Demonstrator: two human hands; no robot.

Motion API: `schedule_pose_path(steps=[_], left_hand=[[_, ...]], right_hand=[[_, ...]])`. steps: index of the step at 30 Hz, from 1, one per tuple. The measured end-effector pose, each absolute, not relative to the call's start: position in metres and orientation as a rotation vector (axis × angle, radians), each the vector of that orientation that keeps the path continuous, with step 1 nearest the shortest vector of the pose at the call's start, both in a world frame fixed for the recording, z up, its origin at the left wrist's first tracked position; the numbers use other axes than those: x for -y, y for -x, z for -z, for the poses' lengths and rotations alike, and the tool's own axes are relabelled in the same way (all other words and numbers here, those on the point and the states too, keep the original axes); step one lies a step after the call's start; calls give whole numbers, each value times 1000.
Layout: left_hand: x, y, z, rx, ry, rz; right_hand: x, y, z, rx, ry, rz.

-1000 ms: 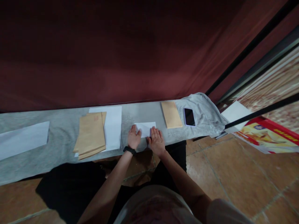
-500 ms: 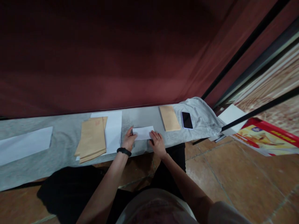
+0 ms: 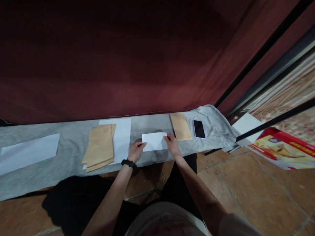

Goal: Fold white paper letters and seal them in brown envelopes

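A small white rectangle of paper [image 3: 155,141], apparently folded, is held between my two hands over the cloth-covered bench. My left hand [image 3: 136,150], with a black band at the wrist, pinches its left edge. The right edge is pinched by my right hand [image 3: 172,143]. Left of my hands, several brown envelopes [image 3: 101,146] lie overlapping on white sheets [image 3: 122,136]. Just beyond my right hand lies another brown envelope [image 3: 181,127], or a stack of them.
A phone [image 3: 199,128] with a dark screen lies right of the single brown pile. White paper [image 3: 29,152] lies at the far left of the grey cloth [image 3: 70,137]. At the right are a black pole [image 3: 278,123] and a red and yellow box [image 3: 285,147]. A dark red wall [image 3: 123,82] stands behind.
The paper has come up from the cloth and faces me more fully. My right hand has gone from lying flat on its right end to pinching its edge.
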State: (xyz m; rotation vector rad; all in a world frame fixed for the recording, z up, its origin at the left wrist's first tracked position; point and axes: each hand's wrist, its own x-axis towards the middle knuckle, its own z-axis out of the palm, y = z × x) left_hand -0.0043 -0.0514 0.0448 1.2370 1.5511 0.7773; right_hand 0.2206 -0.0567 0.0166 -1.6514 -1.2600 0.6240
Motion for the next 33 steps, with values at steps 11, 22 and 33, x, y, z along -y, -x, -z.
schedule_pose_path(steps=[11,22,33], left_hand=[[35,-10,-21,-1839,-1426,-649],[46,-19,-27,-1843,-1312,-825],[48,-19,-21,-1904,-1576,-699]], right_hand=[[51,-220,-4,1712,2013,-215],[56,-215,3,1770,2014,-101],[102,-170,11,2144,1697,-117]])
